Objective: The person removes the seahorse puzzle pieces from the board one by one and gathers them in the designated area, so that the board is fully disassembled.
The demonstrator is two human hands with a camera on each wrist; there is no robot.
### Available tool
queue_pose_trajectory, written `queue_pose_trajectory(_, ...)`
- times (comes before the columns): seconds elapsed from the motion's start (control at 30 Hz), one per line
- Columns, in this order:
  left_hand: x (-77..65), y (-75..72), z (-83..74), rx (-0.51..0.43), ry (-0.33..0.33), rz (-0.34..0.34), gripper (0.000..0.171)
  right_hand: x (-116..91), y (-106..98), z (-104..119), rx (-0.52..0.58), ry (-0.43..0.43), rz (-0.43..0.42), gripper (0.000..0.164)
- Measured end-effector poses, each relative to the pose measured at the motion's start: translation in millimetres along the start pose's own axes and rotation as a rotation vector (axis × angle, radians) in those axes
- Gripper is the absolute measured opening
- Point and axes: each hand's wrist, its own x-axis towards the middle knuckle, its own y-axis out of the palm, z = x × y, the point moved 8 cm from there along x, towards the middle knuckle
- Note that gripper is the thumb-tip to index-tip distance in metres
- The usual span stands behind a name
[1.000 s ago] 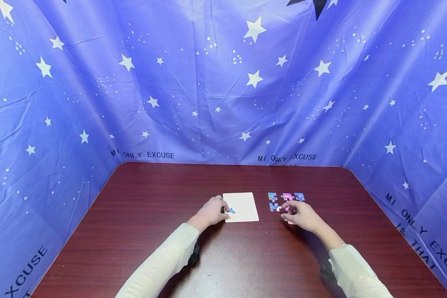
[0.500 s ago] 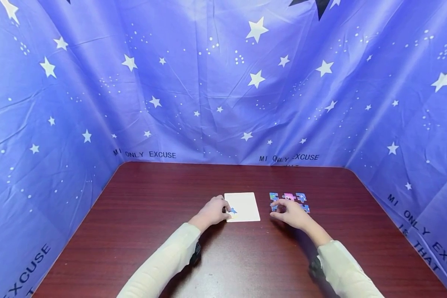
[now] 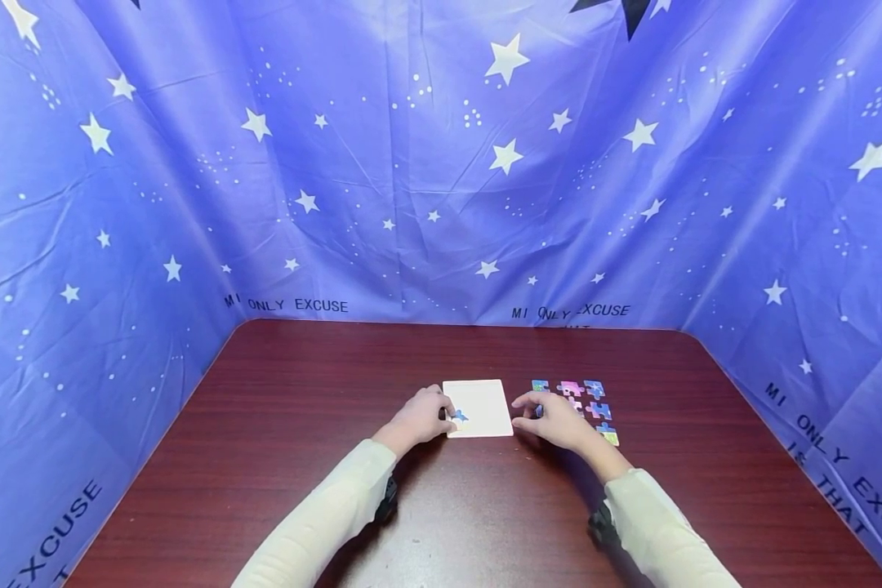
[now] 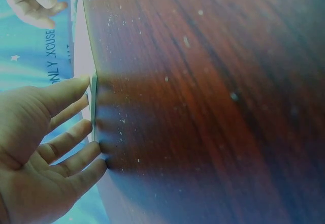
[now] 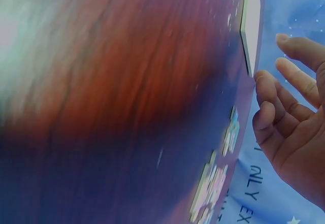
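Note:
A white square puzzle tray [image 3: 485, 404] lies flat on the table, with a blue-and-yellow puzzle piece [image 3: 460, 417] at its near left corner. My left hand [image 3: 417, 416] rests against the tray's left side; in the left wrist view the thumb touches the corner and the other fingertips [image 4: 93, 149] lie along the edge and table. Just off the tray's right side is my right hand [image 3: 556, 420], thumb and fingers apart. Nothing shows between its fingers in the right wrist view. Loose puzzle pieces [image 3: 598, 410] lie behind and right of this hand, some hidden by it.
The dark red wooden table [image 3: 323, 367] has a bright glare in front. Blue cloth [image 3: 426, 163] printed with stars hangs around its back and sides. Black wrist devices [image 3: 604, 527] show under the sleeves.
My right hand has moved left, from over the loose puzzle pieces to beside the tray's right edge, uncovering pieces at the right. My left hand has stayed at the tray.

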Motion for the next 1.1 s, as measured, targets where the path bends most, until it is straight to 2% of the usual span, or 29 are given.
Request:
queue_pose_trajectory(0.1,-0.1,-0.1,-0.1,-0.009,-0.003,0.003,0.017,2.2,4.6,4.2,0.036,-0.027,0.0,0.027)
queue_pose_trajectory(0.33,0.0,1.7,1.5,0.004,0.005,-0.004,0.017,12.3,19.2,8.1,0.045,0.047,0.044,0.027)
queue_pose_trajectory(0.53,0.0,0.6,1.0,0.0,0.014,-0.023,0.017,18.5,30.7,21.6,0.043,0.06,0.056,0.026)
queue_pose_trajectory(0.9,-2.0,0.0,-1.9,0.004,0.009,-0.029,0.017,28.0,53.3,34.6,0.075,0.046,0.1,0.027)
queue_pose_trajectory(1.1,-1.5,2.8,0.4,0.021,-0.003,-0.024,0.017,30.3,58.8,38.3,0.086,0.048,0.111,0.027)
